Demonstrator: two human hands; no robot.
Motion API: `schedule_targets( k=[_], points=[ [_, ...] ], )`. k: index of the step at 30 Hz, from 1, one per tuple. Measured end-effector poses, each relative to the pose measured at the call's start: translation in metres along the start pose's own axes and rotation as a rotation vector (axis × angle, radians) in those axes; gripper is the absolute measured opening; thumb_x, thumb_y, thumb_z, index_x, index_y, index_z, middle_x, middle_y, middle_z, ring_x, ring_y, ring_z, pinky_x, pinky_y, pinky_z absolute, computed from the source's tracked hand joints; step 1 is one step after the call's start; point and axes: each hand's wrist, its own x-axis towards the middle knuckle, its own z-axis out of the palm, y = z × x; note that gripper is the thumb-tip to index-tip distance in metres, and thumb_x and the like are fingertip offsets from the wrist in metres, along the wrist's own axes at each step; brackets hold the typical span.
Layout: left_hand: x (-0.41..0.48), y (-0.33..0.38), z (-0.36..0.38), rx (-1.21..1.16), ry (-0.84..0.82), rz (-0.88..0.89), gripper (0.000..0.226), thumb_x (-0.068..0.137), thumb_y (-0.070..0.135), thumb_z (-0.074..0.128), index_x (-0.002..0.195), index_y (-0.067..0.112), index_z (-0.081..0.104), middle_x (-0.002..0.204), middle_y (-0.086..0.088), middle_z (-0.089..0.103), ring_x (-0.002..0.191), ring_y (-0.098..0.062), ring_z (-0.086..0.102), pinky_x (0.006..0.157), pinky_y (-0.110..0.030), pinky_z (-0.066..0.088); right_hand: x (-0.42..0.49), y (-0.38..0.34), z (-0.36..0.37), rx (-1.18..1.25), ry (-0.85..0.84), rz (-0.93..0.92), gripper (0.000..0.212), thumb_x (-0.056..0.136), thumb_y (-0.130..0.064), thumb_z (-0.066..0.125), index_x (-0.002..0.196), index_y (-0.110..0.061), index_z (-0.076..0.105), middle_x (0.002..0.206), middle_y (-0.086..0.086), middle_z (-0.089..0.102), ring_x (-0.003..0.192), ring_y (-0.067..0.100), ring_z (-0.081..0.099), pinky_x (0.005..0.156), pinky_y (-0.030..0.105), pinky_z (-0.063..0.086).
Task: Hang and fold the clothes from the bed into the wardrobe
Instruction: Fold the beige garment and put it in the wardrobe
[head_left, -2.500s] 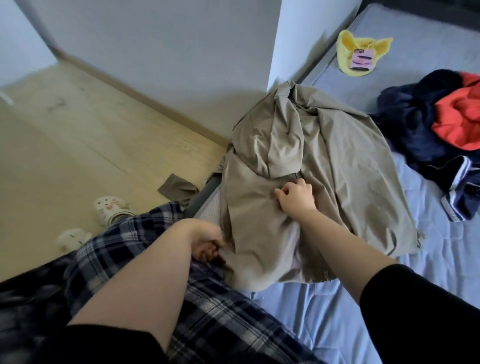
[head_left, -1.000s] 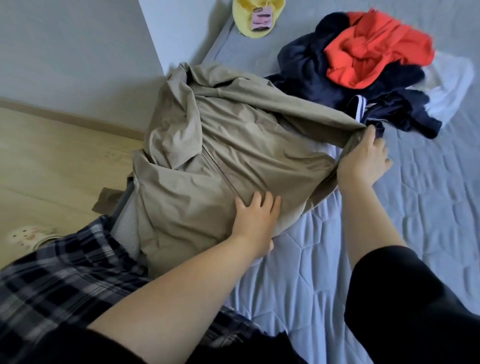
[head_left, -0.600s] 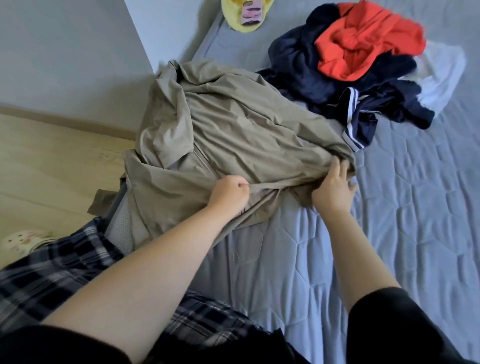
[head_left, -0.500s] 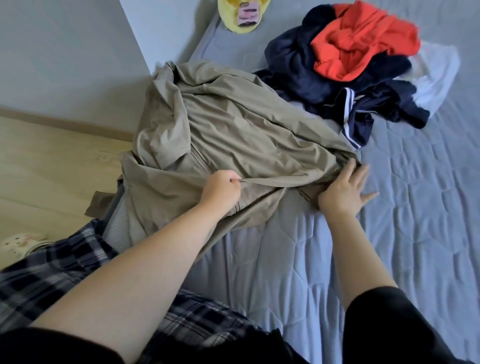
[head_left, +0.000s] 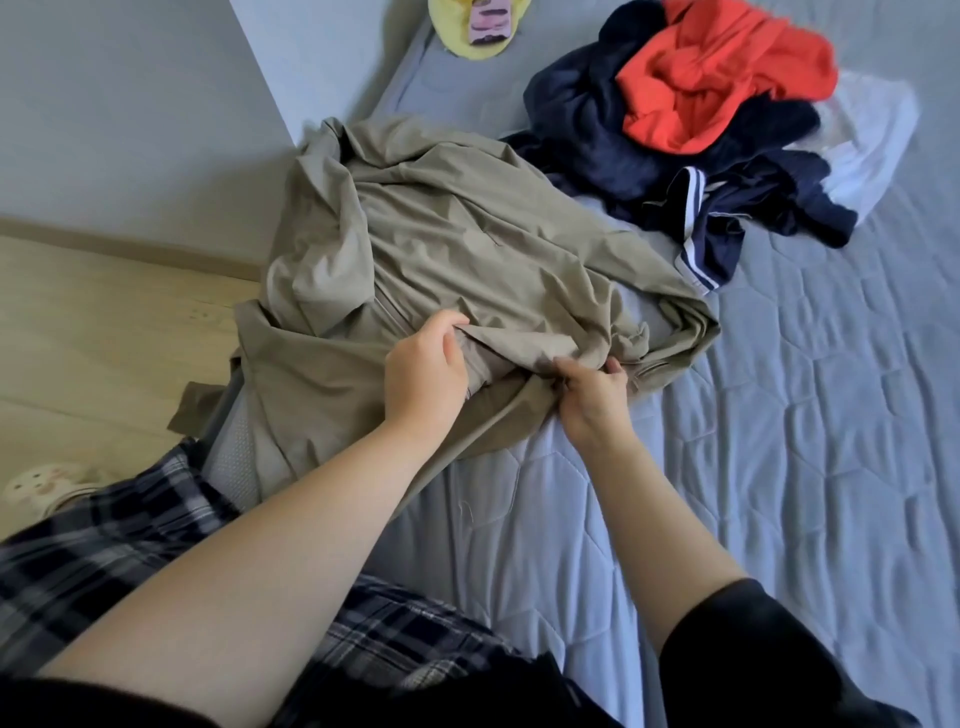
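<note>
Grey quilted bed (head_left: 779, 467): both hands now bunch the khaki jacket's (head_left: 467, 249) near hem, right hand (head_left: 592, 395) having left the far edge to pinch beside the left hand (head_left: 426, 374); folding looks underway, clothes pile (head_left: 675, 130) waiting at one o'clock.

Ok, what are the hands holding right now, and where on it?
Both grip the khaki jacket on the bed. The left hand bunches fabric by the zipper line; the right hand pinches a fold near the lower edge.
</note>
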Motion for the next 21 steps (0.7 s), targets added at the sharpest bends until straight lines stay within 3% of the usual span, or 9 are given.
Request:
schedule_targets(
  k=[3, 6, 8, 10, 12, 14, 17, 19, 21],
  points=[
    [-0.001, 0.000, -0.001, -0.007, -0.002, 0.009, 0.027, 0.096, 0.005, 0.044, 0.107, 0.009, 0.068, 0.080, -0.016, 0.069, 0.078, -0.036, 0.061, 0.068, -0.034, 0.037, 0.006, -0.019, -0.002, 0.116, -0.061, -0.055, 0.080, 0.078, 0.020, 0.057, 0.143, -0.013, 0.026, 0.133, 0.018, 0.052, 0.110, 0.027, 0.059, 0.098, 0.043, 0.047],
    [-0.004, 0.002, -0.002, 0.006, -0.054, 0.129, 0.025, 0.095, 0.004, 0.047, 0.107, 0.007, 0.069, 0.076, -0.013, 0.068, 0.072, -0.036, 0.061, 0.062, -0.031, 0.037, 0.017, -0.046, -0.020, -0.012, 0.197, -0.246, 0.068, 0.081, 0.010, 0.064, 0.141, -0.009, 0.037, 0.126, 0.010, 0.055, 0.108, 0.022, 0.060, 0.095, 0.039, 0.050],
    [-0.007, 0.005, -0.002, 0.047, -0.126, 0.252, 0.024, 0.094, 0.003, 0.050, 0.109, 0.006, 0.069, 0.078, -0.014, 0.070, 0.071, -0.037, 0.063, 0.062, -0.034, 0.041, 0.023, -0.066, -0.032, 0.013, 0.383, -0.356, 0.052, 0.088, 0.001, 0.057, 0.137, -0.006, 0.041, 0.103, 0.011, 0.060, 0.078, 0.013, 0.064, 0.071, 0.028, 0.057],
    [-0.009, 0.006, -0.001, 0.070, -0.189, 0.302, 0.025, 0.094, 0.004, 0.050, 0.112, 0.007, 0.068, 0.081, -0.016, 0.071, 0.073, -0.038, 0.064, 0.064, -0.038, 0.045, 0.024, -0.075, -0.037, 0.099, 0.355, -0.357, 0.046, 0.090, 0.005, 0.039, 0.136, -0.005, 0.041, 0.074, 0.008, 0.054, 0.046, 0.008, 0.051, 0.044, 0.020, 0.044],
    [-0.009, 0.006, -0.001, 0.090, -0.265, 0.277, 0.026, 0.097, 0.011, 0.047, 0.116, 0.011, 0.066, 0.083, -0.015, 0.070, 0.077, -0.037, 0.064, 0.067, -0.040, 0.046, 0.019, -0.072, -0.040, -0.069, 0.224, -0.371, 0.058, 0.084, 0.011, 0.033, 0.139, -0.008, 0.039, 0.091, 0.016, 0.060, 0.063, 0.013, 0.060, 0.055, 0.022, 0.049],
    [-0.012, 0.004, 0.002, 0.143, -0.448, 0.298, 0.026, 0.097, 0.022, 0.046, 0.118, 0.019, 0.063, 0.083, -0.006, 0.068, 0.082, -0.033, 0.063, 0.068, -0.037, 0.046, 0.014, -0.061, -0.045, -0.635, 0.079, -0.554, 0.072, 0.076, 0.010, 0.040, 0.142, -0.018, 0.035, 0.129, 0.012, 0.049, 0.106, 0.020, 0.054, 0.084, 0.031, 0.049],
    [-0.024, 0.003, 0.007, 0.331, -0.826, 0.456, 0.030, 0.090, 0.034, 0.052, 0.118, 0.025, 0.058, 0.104, 0.003, 0.061, 0.101, -0.022, 0.057, 0.078, -0.035, 0.047, 0.018, -0.042, -0.055, -1.404, -0.061, -0.713, 0.077, 0.071, 0.006, 0.048, 0.141, -0.024, 0.038, 0.132, 0.012, 0.033, 0.124, 0.028, 0.032, 0.105, 0.036, 0.032],
    [-0.032, -0.002, 0.013, 0.489, -0.936, 0.565, 0.038, 0.084, 0.035, 0.056, 0.120, 0.023, 0.055, 0.116, 0.001, 0.051, 0.111, -0.021, 0.047, 0.082, -0.037, 0.046, 0.020, -0.043, -0.059, -1.403, 0.133, -0.740, 0.057, 0.076, 0.003, 0.045, 0.129, -0.016, 0.053, 0.127, 0.015, 0.047, 0.118, 0.034, 0.044, 0.094, 0.033, 0.038],
    [-0.036, -0.006, 0.020, 0.514, -0.984, 0.539, 0.046, 0.084, 0.045, 0.057, 0.125, 0.023, 0.054, 0.119, 0.001, 0.046, 0.114, -0.019, 0.042, 0.085, -0.037, 0.045, 0.027, -0.052, -0.064, -1.073, 0.434, -0.623, 0.037, 0.087, -0.002, 0.039, 0.117, -0.012, 0.058, 0.116, 0.013, 0.060, 0.107, 0.033, 0.055, 0.079, 0.028, 0.039]
  ],
)
